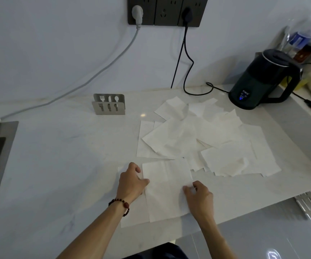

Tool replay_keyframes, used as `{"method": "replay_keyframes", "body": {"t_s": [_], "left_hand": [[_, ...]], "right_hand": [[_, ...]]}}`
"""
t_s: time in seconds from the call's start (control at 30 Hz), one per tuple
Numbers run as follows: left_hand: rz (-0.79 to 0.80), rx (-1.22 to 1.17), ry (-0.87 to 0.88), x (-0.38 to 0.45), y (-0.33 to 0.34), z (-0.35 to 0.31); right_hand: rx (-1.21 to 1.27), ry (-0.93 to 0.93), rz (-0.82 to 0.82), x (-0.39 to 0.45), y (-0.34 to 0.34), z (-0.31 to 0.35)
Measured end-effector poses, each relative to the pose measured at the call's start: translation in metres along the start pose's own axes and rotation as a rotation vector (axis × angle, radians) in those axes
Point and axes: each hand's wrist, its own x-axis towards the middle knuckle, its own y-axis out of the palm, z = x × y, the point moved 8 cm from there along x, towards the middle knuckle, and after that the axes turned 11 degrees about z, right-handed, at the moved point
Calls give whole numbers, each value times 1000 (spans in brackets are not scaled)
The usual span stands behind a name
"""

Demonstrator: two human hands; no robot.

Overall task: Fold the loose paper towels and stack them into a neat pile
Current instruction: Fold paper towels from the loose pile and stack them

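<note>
Both hands sit at the near edge of the white tabletop point(61, 146), on one paper towel point(166, 186). Left hand point(132, 181) has fingers curled over the towel's left edge, pinching it. Right hand point(199, 198) pinches the right edge, fingers curled. Towel lies flat on another sheet point(132, 217) under it. Loose towel heap point(203, 135) is spread further back, right of centre. Metal napkin holder point(109, 104) stands behind left, dark kettle point(261, 81) behind right.
</note>
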Motion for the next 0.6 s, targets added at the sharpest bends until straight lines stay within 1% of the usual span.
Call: {"method": "replay_keyframes", "body": {"t_s": [0.07, 0.1, 0.13, 0.17, 0.2, 0.23, 0.27, 0.3, 0.33, 0.37, 0.4, 0.5, 0.6], "left_hand": [[-8, 55, 21, -1, -1, -3], [-22, 79, 37, -2, -3, -5], [-44, 99, 57, -4, -8, -6], [-73, 128, 68, -7, -15, -6], [-113, 183, 69, -10, -25, -4], [-159, 269, 54, -14, -37, -1], [-201, 367, 30, -19, -50, 5], [-235, 450, -1, -24, -60, 11], [-252, 512, -41, -29, -69, 18], [-248, 559, -81, -33, -72, 23], [-229, 597, -113, -35, -71, 26], [-189, 598, -141, -37, -53, 23], [-176, 495, -158, -36, -43, 21]], "right_hand": [[-252, -30, -131, -5, -6, 7], [-375, -87, -176, -7, -5, 14], [-462, -179, -199, -7, -1, 26], [-517, -298, -189, -9, 6, 39], [-570, -440, -141, -11, 16, 52], [-635, -578, -43, -14, 32, 64], [-713, -696, 70, -18, 47, 72], [-788, -765, 204, -21, 60, 75], [-840, -795, 331, -22, 70, 75], [-876, -784, 428, -22, 75, 73], [-912, -777, 468, -20, 76, 71], [-992, -770, 470, -17, 80, 66], [-1024, -762, 393, -21, 87, 63]]}}
